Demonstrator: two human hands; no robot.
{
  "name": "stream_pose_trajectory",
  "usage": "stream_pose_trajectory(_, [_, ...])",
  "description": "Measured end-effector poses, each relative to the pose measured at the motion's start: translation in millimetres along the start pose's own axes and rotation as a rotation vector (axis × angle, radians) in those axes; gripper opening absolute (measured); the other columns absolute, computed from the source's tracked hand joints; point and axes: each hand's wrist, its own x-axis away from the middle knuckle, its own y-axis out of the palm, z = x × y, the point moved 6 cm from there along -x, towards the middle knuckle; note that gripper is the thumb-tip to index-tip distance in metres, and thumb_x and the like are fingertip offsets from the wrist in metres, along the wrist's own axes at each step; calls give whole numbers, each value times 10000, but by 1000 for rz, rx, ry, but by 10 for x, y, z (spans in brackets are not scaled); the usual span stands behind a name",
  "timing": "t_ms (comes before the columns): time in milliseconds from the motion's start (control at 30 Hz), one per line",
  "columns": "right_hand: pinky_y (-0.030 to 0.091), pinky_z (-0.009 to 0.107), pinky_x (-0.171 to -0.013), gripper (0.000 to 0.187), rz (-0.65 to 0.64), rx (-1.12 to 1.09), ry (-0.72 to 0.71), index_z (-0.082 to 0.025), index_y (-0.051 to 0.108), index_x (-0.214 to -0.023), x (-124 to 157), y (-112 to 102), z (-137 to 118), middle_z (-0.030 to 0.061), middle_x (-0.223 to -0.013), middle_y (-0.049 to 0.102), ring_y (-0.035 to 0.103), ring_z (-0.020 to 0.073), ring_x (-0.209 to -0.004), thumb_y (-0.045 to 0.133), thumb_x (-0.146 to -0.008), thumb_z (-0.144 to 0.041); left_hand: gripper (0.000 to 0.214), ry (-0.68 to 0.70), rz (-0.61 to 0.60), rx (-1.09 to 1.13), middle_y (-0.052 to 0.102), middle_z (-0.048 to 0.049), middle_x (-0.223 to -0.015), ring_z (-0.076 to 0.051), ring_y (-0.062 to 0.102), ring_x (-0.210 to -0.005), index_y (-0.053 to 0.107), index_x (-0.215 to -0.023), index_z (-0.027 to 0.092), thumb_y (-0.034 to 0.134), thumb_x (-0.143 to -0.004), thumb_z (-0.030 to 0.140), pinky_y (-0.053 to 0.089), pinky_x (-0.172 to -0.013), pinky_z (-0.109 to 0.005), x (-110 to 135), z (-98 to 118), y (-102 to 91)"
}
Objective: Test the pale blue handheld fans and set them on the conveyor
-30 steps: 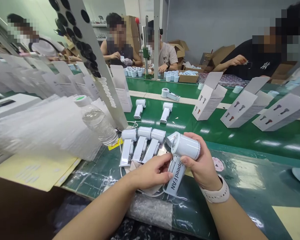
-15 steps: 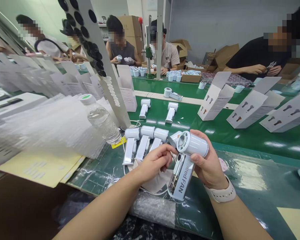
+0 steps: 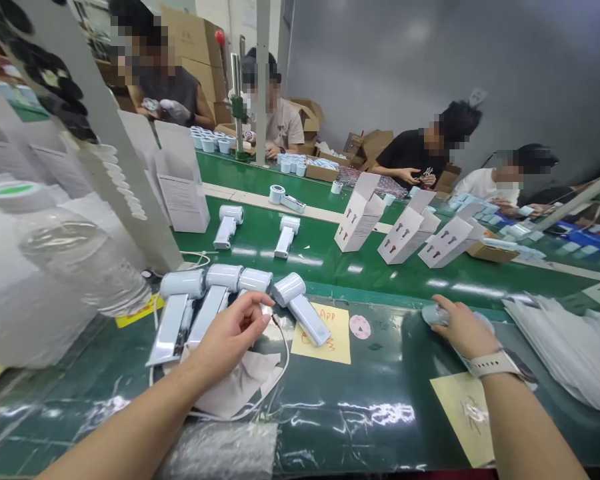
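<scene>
While the left hand [image 3: 230, 333] curls its fingers [image 3: 254, 308] loosely at the row of white fans [image 3: 215, 293] (gripping nothing visible), the right hand [image 3: 463, 328] rests over a pale-blue part [image 3: 429, 313] on the bench [image 3: 380, 380], grip unclear.

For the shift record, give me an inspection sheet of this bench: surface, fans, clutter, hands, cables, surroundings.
Surface: green mat under glossy film; conveyor belt beyond.
Job's things: four white fans lying side by side.
Clutter: water bottle, white cloth, yellow note, clear bags.
Hands: left hand at the fans' handles; right hand on a pale blue item; grips unclear.
Cables: white cable loops from near the left hand over the cloth.
Surroundings: open boxes on the belt; co-workers behind.
</scene>
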Motion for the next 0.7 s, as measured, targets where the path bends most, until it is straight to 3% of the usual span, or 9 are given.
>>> stream_pose_trajectory(100, [516,507,-739,532,60,40,69,-140,607,-1305,41,143,484,262,-1192,583,679,402,-911,537,-795,-276,249,-16,-6,-28,411,71,-577,-127,404,-535,593,-927,211,557,-808,427,332,-532,-252,-2,-45,28])
stream_pose_trajectory(200, [511,513,-695,540,113,16,121,-153,608,-1326,92,257,889,299,-1251,522,693,385,-825,492,-828,-325,210,-31,35,-39,410,69,-576,-130,420,-533,584,-896,212,523,-823,399,353,-529,-256,49,70,-4])
stream_pose_trajectory(267, [490,534,-662,549,214,2,157,-185,598,-1342,96,245,978,309,-1258,514,681,411,-882,477,-827,-331,188,-12,4,-104,485,48,-620,-142,482,-571,594,-912,217,501,-843,365,399,-550,-265,136,290,24])
stream_pose_trajectory(333, [479,560,-669,580,361,-42,181,-209,552,-1381,87,148,814,308,-1273,502,651,440,-978,481,-825,-358,185,59,-157,-240,611,8,-751,-167,580,-696,626,-962,232,502,-869,332,467,-630,-293,228,549,176])
stream_pose_trajectory(400, [500,568,-755,595,449,-155,130,-161,528,-1383,40,61,358,297,-1242,508,632,435,-1024,462,-846,-409,190,165,-289,-377,681,-15,-884,-190,628,-814,642,-1006,245,510,-884,308,510,-725,-337,263,714,361])
stream_pose_trajectory(433, [502,569,-816,586,410,-236,11,-105,530,-1359,-19,71,3,294,-1212,517,627,423,-1033,440,-861,-399,203,218,-303,-455,699,-30,-947,-205,640,-876,643,-1033,241,508,-891,294,523,-785,-370,234,730,437])
stream_pose_trajectory(500, [518,476,-891,503,317,-294,-188,-134,564,-1309,-150,158,-777,215,-1193,564,636,337,-1058,441,-879,-364,275,326,-152,-643,682,-96,-1153,-265,604,-1120,628,-1134,201,529,-881,242,485,-974,-467,79,659,500])
stream_pose_trajectory(567, [500,415,-945,442,246,-319,-341,-162,600,-1270,-299,309,-1531,176,-1203,595,607,301,-1125,511,-859,-299,416,349,62,-858,524,-189,-1430,-361,421,-1375,582,-1263,153,581,-857,244,312,-1130,-604,-131,465,498])
stream_pose_trajectory(700, [455,439,-980,460,199,-358,-473,-194,542,-1363,-581,556,-2652,165,-1243,611,553,305,-1197,520,-917,-305,586,230,171,-972,372,-263,-1540,-419,215,-1485,570,-1285,82,625,-843,461,145,-1188,-639,-451,61,427])
